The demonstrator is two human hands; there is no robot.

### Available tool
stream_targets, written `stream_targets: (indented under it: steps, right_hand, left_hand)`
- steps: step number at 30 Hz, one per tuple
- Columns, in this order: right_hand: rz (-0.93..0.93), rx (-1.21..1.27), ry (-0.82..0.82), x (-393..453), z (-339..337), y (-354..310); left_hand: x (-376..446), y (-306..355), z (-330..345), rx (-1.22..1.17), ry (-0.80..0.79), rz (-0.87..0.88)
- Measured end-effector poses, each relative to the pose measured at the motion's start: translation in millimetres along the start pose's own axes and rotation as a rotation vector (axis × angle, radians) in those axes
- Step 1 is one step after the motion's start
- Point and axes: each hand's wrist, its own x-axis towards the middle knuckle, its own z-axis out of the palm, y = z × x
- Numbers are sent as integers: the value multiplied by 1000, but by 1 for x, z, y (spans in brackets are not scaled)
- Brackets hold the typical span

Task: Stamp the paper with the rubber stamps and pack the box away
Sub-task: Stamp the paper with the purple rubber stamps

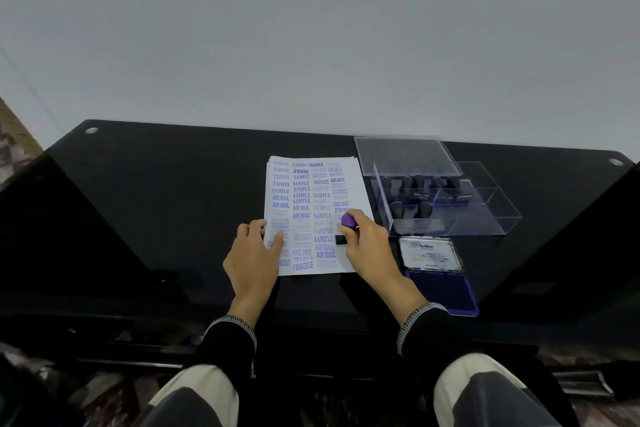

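Note:
A white paper (313, 198) covered with blue stamped words lies on the black table (156, 204). My right hand (369, 246) grips a purple-handled rubber stamp (347, 222), whose black base presses on the paper's right side. My left hand (254, 251) rests on the paper's lower left edge with fingers loosely curled, holding it down. To the right stands a clear plastic box (485, 215) holding several dark stamps (417, 184). Its clear lid (405, 154) lies behind it. An open blue ink pad (441, 289) sits in front of the box.
The table's far edge meets a plain grey wall. Metal studs mark the table's back corners (91, 130). My knees show below the near edge, with patterned floor on both sides.

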Motion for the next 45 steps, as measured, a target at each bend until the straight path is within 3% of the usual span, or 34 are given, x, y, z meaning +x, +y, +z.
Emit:
stream_targets:
  steps: [24,34,45]
  right_hand:
    - [-9,-6,-6,5,0,1]
    - [-30,5,68,-14,5,4]
    - [-13,-29,-1,6,0,1]
  left_hand:
    - [0,0,0,-2,-6,-1]
    - [2,-3,2,4,-3,8]
    - [2,-3,2,-11,-1,6]
